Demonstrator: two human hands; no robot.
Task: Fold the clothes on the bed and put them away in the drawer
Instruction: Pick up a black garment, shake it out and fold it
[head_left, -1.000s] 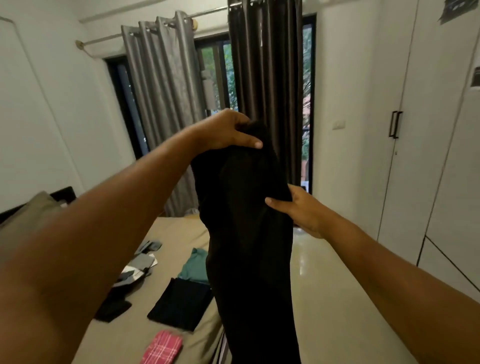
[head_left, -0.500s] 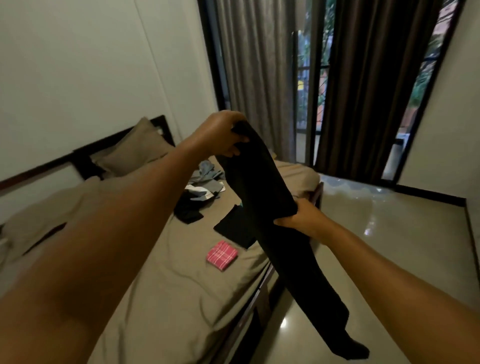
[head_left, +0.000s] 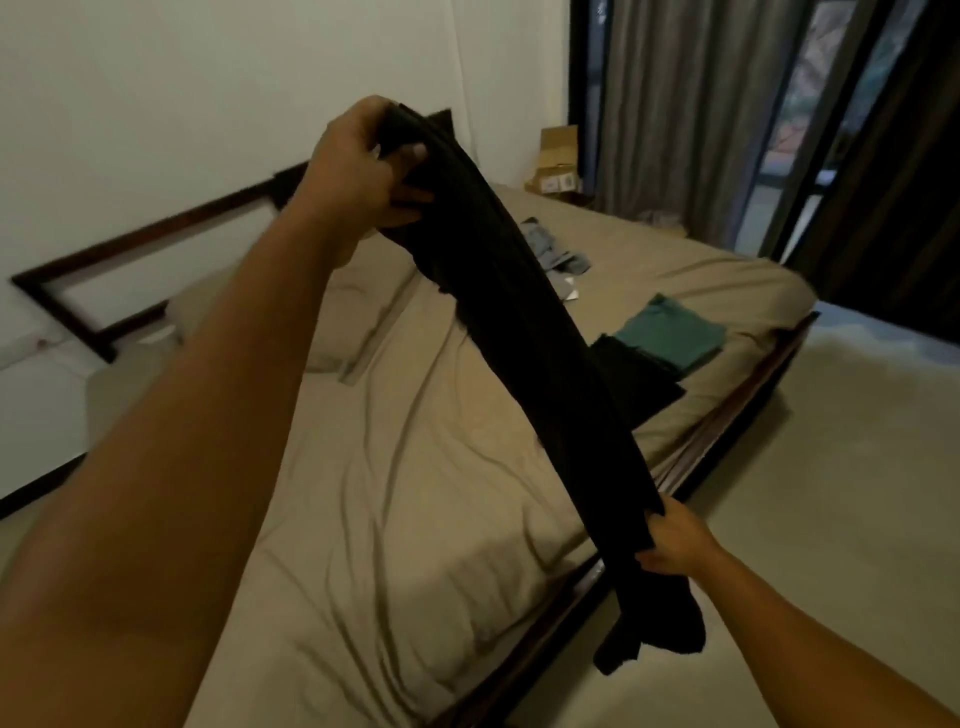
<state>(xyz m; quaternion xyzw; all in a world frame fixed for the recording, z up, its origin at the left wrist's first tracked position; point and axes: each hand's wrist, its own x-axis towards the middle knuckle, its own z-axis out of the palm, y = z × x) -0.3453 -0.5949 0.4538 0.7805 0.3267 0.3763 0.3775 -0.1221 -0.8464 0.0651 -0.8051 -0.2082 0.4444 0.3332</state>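
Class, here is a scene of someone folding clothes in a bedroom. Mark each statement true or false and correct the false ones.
1. The left hand grips the top end of the long black garment. True.
2. The right hand holds nothing. False: it grips the garment near its lower end.
3. A green folded garment lies on the bed. True.
4. The black garment lies flat on the bed. False: it is held stretched in the air between both hands.
5. A cardboard box sits beyond the bed. True.
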